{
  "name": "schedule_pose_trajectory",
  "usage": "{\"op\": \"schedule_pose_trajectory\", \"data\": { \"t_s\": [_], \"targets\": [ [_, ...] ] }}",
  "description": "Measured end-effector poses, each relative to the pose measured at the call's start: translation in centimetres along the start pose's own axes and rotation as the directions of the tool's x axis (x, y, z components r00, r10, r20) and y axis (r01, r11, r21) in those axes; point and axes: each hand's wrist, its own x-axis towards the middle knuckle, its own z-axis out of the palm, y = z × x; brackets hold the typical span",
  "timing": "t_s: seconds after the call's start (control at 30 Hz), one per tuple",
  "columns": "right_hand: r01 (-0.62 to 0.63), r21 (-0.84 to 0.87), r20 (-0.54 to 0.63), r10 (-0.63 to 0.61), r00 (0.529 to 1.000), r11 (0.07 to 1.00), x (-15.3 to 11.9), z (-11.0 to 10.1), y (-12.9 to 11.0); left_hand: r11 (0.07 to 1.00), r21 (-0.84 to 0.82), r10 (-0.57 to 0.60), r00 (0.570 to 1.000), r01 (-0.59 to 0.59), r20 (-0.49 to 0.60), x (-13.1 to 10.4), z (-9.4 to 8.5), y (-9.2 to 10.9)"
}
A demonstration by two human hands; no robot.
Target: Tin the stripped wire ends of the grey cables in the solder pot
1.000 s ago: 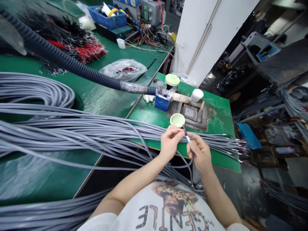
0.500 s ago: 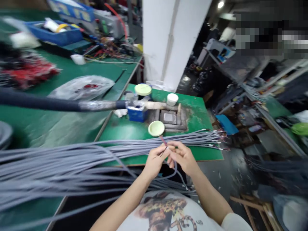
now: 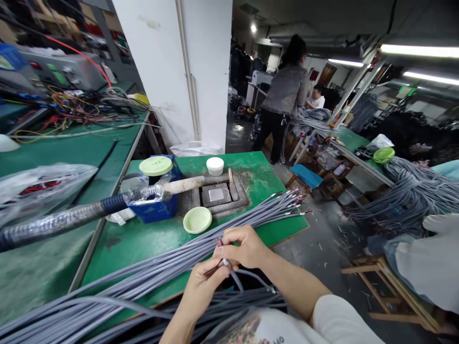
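Observation:
My left hand (image 3: 206,282) is closed in a pinch at the stripped end of a grey cable (image 3: 234,279), with thin dark wires crossing its fingers. Just above it, my right hand (image 3: 245,246) pinches the reddish inner wires (image 3: 219,242) of the same cable. A white band shows where the grey sheath ends, between the two hands. Behind my hands a long bundle of grey cables (image 3: 172,265) lies across the green table, its stripped ends fanned out at the right. More grey cables hang below the table edge near my lap.
Beyond the bundle are a pale green dish (image 3: 197,220), a soldering pot (image 3: 217,195), a white cup (image 3: 215,166) and a blue box (image 3: 158,205) under an extraction hose (image 3: 71,215). A white pillar (image 3: 179,71) rises behind. Co-workers and a wooden stool (image 3: 390,291) are at right.
The view has swung to the right, bringing a standing person and another bench into sight. Both hands stay together on the cable end, with the right hand now pinching at the reddish wires.

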Motion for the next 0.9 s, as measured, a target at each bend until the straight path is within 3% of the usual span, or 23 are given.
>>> {"op": "schedule_pose_trajectory", "data": {
  "t_s": [0.1, 0.23, 0.47, 0.63, 0.73, 0.8, 0.87, 0.9],
  "targets": [
    [-0.059, 0.152, -0.057, 0.068, 0.996, 0.987, 0.0, 0.2, 0.6, 0.998, 0.049, 0.025, 0.998, -0.028, 0.062, -0.1, -0.4, 0.4],
    [-0.007, 0.242, -0.148, 0.044, 0.988, 0.97, 0.4, 0.5, 1.0, 0.997, 0.073, 0.029, 0.996, -0.035, 0.083, -0.3, -0.5, 0.5],
    [0.006, 0.392, -0.199, 0.079, 0.977, 0.92, 1.2, 0.8, 1.3, 1.0, -0.02, -0.012, 1.0, 0.012, 0.027, -1.0, -0.3, 0.8],
    [0.04, 0.421, -0.231, 0.064, 0.971, 0.906, 2.1, 1.1, 0.1, 0.999, -0.028, 0.028, 1.0, -0.028, -0.007, -0.8, -0.8, 1.5],
    [0.097, 0.406, -0.288, 0.026, 0.957, 0.909, 2.6, -0.4, -1.1, 0.997, -0.073, 0.037, 0.999, -0.035, 0.032, -0.9, -1.2, 1.5],
    [0.182, 0.387, -0.406, -0.011, 0.914, 0.904, 3.0, -2.1, -1.6, 0.992, -0.125, 0.036, 0.998, -0.03, 0.049, -1.1, -1.4, 1.3],
    [0.259, 0.328, -0.484, -0.074, 0.872, 0.908, 3.6, -3.6, -1.7, 0.975, -0.221, -0.005, 1.0, 0.002, -0.014, -1.2, -1.5, 1.0],
    [0.214, 0.293, -0.422, -0.075, 0.904, 0.932, 3.9, -4.1, -1.4, 0.958, -0.286, -0.024, 0.998, 0.007, -0.055, -1.2, -1.6, 0.9]
  ]
}}
